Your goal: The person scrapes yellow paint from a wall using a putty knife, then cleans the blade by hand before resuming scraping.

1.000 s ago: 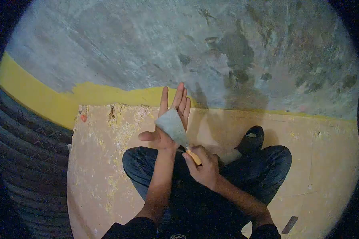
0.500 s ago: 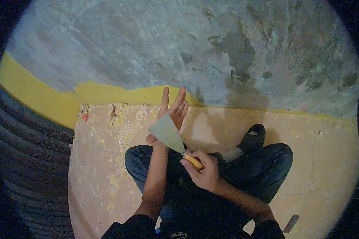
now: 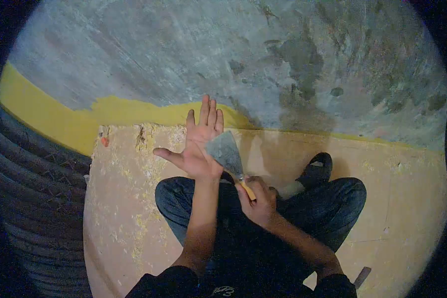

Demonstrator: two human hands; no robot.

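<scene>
My right hand (image 3: 261,201) grips a putty knife (image 3: 225,153) by its yellow-orange handle. Its wide grey blade points up and to the left, and the blade's edge overlaps the palm of my left hand (image 3: 199,149) in this view. That left palm faces up, with the thumb stretched out to the side and the fingers extended toward the wall. Ahead of both hands rises a wall (image 3: 184,59) with a grey, scraped surface and darker patches. A strip of yellow paint (image 3: 134,114) runs along its lower part, behind my left fingertips.
Yellow flakes are scattered over the pale board (image 3: 119,198) under my crossed legs (image 3: 328,208). Dark ribbed tyre-like rolls (image 3: 39,198) stand at the left. A small red bit (image 3: 105,141) lies near the wall, and a flat dark strip (image 3: 362,277) at lower right.
My left hand has turned from edge-on to palm up, with its thumb spread outward. The putty knife has shifted right and slightly up, its blade now by the heel of that palm.
</scene>
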